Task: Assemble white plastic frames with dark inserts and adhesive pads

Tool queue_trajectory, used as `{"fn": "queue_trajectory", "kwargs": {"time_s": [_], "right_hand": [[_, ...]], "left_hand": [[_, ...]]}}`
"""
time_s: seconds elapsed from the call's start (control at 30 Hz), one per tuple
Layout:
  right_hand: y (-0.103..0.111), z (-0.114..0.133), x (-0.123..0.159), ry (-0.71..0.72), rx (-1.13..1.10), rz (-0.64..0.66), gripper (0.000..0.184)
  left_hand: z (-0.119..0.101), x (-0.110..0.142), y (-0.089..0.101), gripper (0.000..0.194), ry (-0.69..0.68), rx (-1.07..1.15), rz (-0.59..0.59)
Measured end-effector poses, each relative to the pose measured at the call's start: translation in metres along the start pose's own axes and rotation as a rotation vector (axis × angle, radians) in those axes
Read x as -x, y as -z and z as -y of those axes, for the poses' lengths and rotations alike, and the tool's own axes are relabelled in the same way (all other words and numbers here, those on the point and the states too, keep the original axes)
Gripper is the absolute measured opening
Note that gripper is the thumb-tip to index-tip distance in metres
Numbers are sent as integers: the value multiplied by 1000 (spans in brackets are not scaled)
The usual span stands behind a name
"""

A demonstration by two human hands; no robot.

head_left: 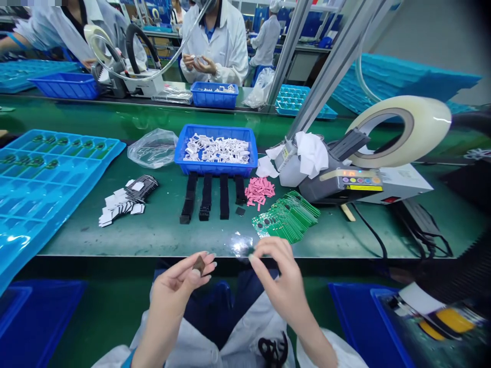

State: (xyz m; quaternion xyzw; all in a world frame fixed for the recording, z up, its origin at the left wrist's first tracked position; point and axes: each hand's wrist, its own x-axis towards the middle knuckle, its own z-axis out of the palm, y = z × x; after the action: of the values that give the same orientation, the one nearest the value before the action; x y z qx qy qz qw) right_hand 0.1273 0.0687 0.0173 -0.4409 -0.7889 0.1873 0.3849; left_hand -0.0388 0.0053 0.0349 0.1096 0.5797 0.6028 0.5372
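My left hand (pixel 184 278) is below the table's front edge, its fingers pinched on a small dark square piece (pixel 199 264). Close to its right, my right hand (pixel 278 273) is pinched on a bit of clear film or tape (pixel 242 246) that I can barely make out. Just beyond the right hand lies a fanned pile of green circuit boards (pixel 288 217). Rows of black pieces (pixel 213 197), a heap of pink tabs (pixel 259 190) and a blue bin of white parts (pixel 215 150) lie farther back.
A large blue compartment tray (pixel 42 179) fills the left. A tape dispenser machine (pixel 345 179) with a big tape roll (pixel 402 130) stands at right. Black-and-white squares (pixel 126 199) and a plastic bag (pixel 152 148) lie left of centre. People in white coats work across the green belt.
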Motion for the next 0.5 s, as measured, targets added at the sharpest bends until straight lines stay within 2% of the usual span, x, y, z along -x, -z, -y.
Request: {"fn": "queue_trajectory", "kwargs": {"time_s": [0.07,0.13,0.2,0.27,0.33,0.5], "right_hand": [[-21,-14,-5,16,171,-70,12],[-38,-27,-6,56,248,-102,9],[-45,-35,-3,143,274,-82,11],[-40,-36,1,236,255,-35,17],[-25,-28,3,293,212,5,20],[12,14,-4,388,-94,132,30]], "left_hand": [[-3,0,2,33,16,8,-10],[-3,0,5,35,71,-5,56],[-1,-1,9,36,115,-24,122],[3,-3,13,36,131,-38,164],[6,-5,15,36,127,-44,186],[11,-4,5,38,94,-22,316]]}}
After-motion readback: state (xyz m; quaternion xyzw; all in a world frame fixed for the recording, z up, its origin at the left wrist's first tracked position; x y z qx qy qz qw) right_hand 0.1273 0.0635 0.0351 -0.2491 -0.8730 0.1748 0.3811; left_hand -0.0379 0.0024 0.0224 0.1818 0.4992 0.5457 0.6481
